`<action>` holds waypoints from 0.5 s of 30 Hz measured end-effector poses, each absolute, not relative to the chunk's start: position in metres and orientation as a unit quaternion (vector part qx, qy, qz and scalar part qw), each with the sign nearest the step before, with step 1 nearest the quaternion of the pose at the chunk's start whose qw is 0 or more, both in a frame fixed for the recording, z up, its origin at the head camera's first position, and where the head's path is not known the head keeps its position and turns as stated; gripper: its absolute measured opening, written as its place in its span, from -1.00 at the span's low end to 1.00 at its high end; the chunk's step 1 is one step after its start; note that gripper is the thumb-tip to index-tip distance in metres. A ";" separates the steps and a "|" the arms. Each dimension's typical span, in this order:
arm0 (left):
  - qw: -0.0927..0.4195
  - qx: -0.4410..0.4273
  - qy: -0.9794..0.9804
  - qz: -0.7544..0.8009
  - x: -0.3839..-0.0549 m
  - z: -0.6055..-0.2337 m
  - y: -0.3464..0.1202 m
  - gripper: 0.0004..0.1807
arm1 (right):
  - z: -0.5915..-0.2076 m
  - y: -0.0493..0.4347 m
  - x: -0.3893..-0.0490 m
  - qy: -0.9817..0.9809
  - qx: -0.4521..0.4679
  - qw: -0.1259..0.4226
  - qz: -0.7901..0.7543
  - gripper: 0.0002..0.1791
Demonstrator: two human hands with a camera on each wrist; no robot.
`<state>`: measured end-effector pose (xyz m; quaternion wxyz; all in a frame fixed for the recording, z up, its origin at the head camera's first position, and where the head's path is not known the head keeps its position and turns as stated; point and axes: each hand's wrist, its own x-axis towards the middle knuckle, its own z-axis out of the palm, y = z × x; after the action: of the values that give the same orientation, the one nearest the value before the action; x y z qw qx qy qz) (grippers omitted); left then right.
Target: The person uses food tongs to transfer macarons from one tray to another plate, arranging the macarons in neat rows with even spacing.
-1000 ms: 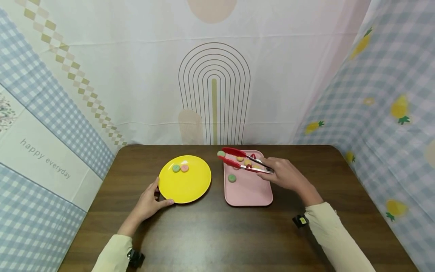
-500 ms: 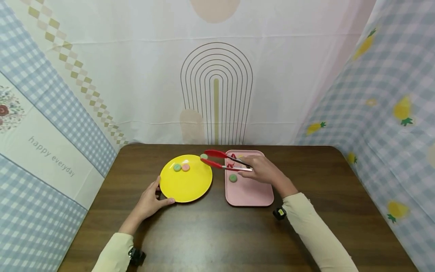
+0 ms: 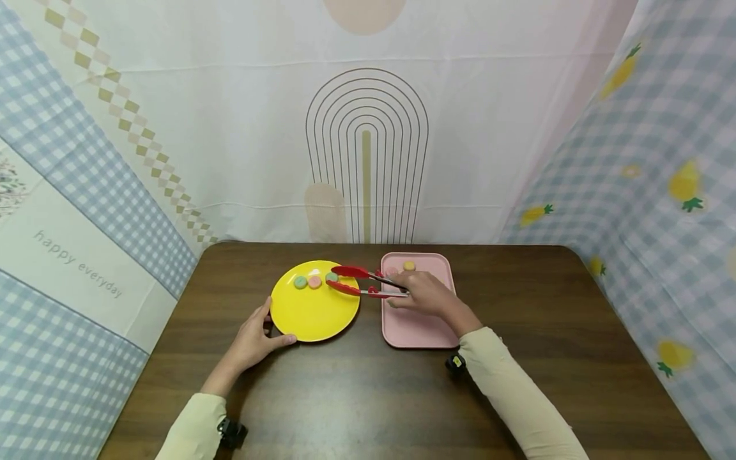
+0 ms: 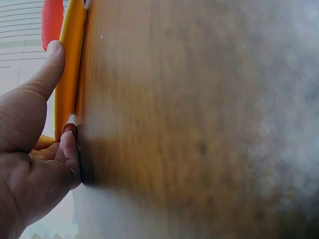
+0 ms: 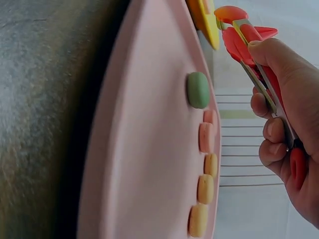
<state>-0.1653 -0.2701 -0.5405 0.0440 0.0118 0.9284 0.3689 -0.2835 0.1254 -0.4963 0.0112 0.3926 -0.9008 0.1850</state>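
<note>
The right hand (image 3: 424,292) has its grip closed around a pair of red-tipped tongs (image 3: 351,272), reaching leftward from above the pink tray (image 3: 420,332) to the yellow plate (image 3: 313,316). Between the tips of the tongs is a green cookie (image 3: 331,277), over the right part of the plate; whether it touches the surface cannot be told. To its left, a pink cookie (image 3: 314,282) and another green cookie (image 3: 300,282) lie side by side on the plate. The left hand (image 3: 251,338) holds the plate's near left edge, thumb on the rim and the fingers curled at the side. The tray is to the right of the plate, apart from it, on the brown desk (image 3: 322,396). The right wrist view shows a green piece (image 5: 198,90) on the tray, with two pink pieces (image 5: 206,137) and three yellow pieces (image 5: 205,189) lined up along the far side.
</note>
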 end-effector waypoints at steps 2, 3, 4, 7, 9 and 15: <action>0.043 0.012 0.928 0.370 -0.165 -0.540 -0.270 0.31 | -0.499 0.122 -0.284 -0.900 0.397 0.016 0.178 -0.52; 0.043 0.012 0.928 0.371 -0.165 -0.540 -0.270 0.31 | -0.500 0.121 -0.284 -0.901 0.397 0.016 0.174 -0.53; 0.043 0.012 0.927 0.371 -0.165 -0.540 -0.270 0.31 | -0.500 0.119 -0.285 -0.902 0.397 0.015 0.170 -0.54; 0.044 0.011 0.927 0.371 -0.164 -0.540 -0.269 0.31 | -0.501 0.116 -0.285 -0.905 0.391 0.004 0.168 -0.54; 0.046 0.010 0.928 0.370 -0.164 -0.541 -0.269 0.31 | -0.501 0.114 -0.285 -0.907 0.387 -0.005 0.168 -0.55; 0.046 0.006 0.927 0.373 -0.165 -0.541 -0.269 0.32 | -0.501 0.113 -0.286 -0.912 0.377 -0.013 0.161 -0.56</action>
<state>-0.1649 -0.2685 -0.5412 0.0464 0.0056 0.9268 0.3725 -0.2856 0.1126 -0.5011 -0.0132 0.3769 -0.9121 0.1606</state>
